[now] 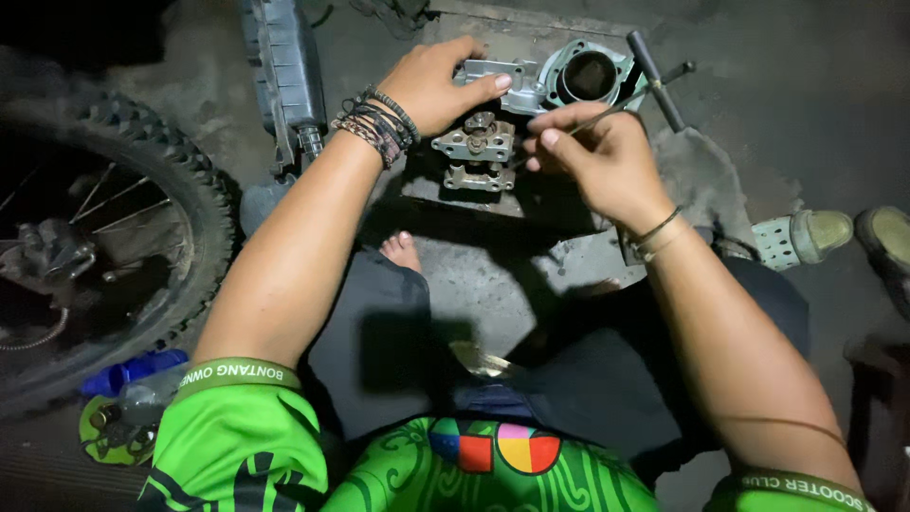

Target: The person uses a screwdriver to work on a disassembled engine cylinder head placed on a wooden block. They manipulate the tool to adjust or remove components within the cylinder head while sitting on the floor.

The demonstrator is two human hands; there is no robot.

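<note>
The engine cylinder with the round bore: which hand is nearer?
Left. The left hand rests on the casting joined to the cylinder; the right hand sits below, holding a thin rod.

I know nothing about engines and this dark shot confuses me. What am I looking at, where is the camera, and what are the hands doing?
The camera sits on a person's head and looks down at their own arms and lap as they sit on a dark floor. The left hand rests on a grey metal engine part. The right hand pinches a thin metal rod. Between the hands lie more small metal blocks and a round engine cylinder. A knobby motorcycle wheel stands at the left, and a sandal lies at the right.
</note>
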